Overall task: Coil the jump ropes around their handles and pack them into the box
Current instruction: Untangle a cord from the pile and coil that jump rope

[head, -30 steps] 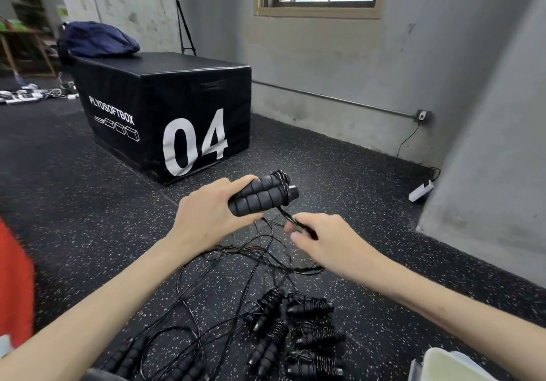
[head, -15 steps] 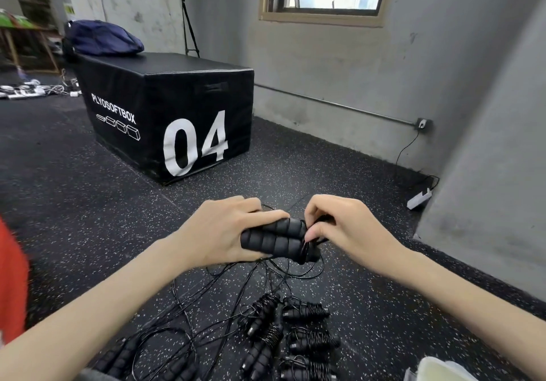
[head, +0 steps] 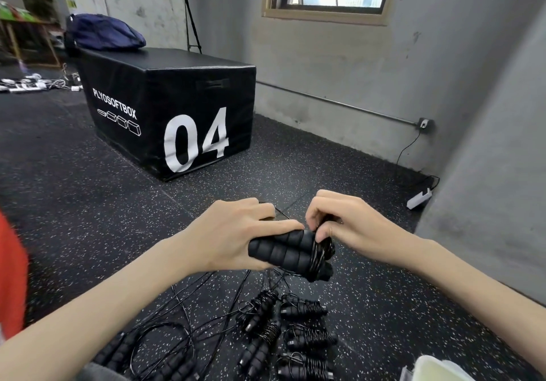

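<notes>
My left hand (head: 236, 233) grips a pair of black ribbed foam handles (head: 283, 250) held side by side above the floor. A few turns of thin black rope (head: 317, 255) wrap their right end. My right hand (head: 345, 227) pinches the rope at that end, right beside the handles. Loose rope hangs down from the handles to the floor. Below lie several coiled jump ropes (head: 295, 333) in a cluster. Uncoiled handles (head: 118, 354) with tangled rope (head: 183, 321) lie at the lower left. A pale container corner (head: 434, 369) shows at the bottom right.
A black plyo box marked 04 (head: 165, 109) stands ahead on the speckled rubber floor, with a blue bag (head: 103, 32) on top. A grey wall rises at the right, and a white power strip (head: 419, 199) lies at its foot. Something red (head: 11, 271) fills the left edge.
My right hand came up from below the handles to their right end, carrying the rope with it. The handles dropped lower and tilted, and more turns of rope sit on them.
</notes>
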